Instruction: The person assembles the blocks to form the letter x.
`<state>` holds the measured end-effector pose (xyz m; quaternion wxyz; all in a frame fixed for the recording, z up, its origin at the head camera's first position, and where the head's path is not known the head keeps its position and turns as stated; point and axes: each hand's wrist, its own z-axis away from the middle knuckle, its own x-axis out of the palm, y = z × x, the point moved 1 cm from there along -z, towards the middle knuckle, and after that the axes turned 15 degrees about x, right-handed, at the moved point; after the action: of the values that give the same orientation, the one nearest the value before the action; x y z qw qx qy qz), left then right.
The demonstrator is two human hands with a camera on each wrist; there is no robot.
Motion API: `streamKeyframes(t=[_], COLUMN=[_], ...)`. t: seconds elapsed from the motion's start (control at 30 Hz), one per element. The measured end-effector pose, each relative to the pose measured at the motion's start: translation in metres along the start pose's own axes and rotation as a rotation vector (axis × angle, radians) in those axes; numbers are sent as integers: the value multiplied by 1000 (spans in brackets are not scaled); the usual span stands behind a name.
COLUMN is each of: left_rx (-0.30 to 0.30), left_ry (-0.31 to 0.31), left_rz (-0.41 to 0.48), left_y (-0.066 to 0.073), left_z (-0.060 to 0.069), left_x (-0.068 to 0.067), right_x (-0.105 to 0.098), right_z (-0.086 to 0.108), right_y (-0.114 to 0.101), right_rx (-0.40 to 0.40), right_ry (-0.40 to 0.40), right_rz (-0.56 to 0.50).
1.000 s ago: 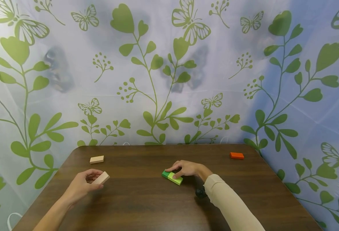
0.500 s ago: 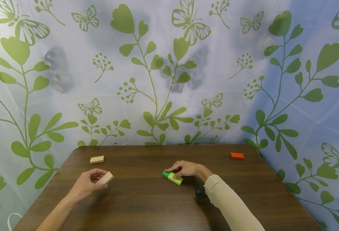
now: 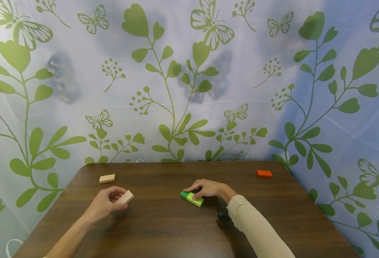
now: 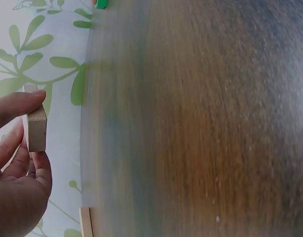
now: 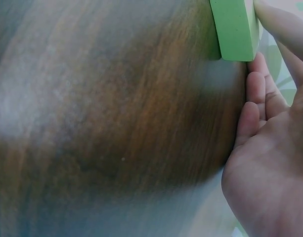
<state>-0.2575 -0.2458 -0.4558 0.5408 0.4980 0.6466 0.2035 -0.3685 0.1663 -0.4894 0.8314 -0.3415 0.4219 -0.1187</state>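
My left hand (image 3: 103,205) holds a plain wooden block (image 3: 125,197) between thumb and fingers, raised above the table's left half. The left wrist view shows the block's end (image 4: 37,133) jutting past the thumb. Near the table's middle, a light green block (image 3: 195,201) and a dark green block (image 3: 184,194) lie end to end. My right hand (image 3: 210,188) grips them from above, its thumb on the light green one and its index finger reaching the dark green one. The right wrist view has the light green block (image 5: 235,29) at the top, its other fingers resting near the table.
Another plain wooden block (image 3: 107,178) lies at the table's back left. An orange-red block (image 3: 264,173) lies at the back right. A small dark round object (image 3: 223,216) shows under the right wrist. A leaf-patterned curtain (image 3: 163,71) hangs behind the brown table (image 3: 163,233).
My left hand has moved to the right and slightly up with the wooden block, closer to the green blocks. The right hand and the blocks under it have stayed in place.
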Motion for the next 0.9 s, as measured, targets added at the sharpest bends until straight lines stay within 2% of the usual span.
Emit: streamKeyframes(t=[0.13,0.27,0.5,0.9], left_rx=[38,44,-18,-56], left_ry=[-17,-23,-13,14], left_rz=[-25,-34,-8,20], left_y=[-1,0,6,6], left_z=[-2,-6,-13,-22], left_x=[6,14,31,54], right_x=[1,1,2,2], right_z=[0,1,1,3], right_y=[0,-1,-1,-2], right_rx=[2,7,11,11], right_ry=[3,4,10,14], right_rz=[5,1,2,13])
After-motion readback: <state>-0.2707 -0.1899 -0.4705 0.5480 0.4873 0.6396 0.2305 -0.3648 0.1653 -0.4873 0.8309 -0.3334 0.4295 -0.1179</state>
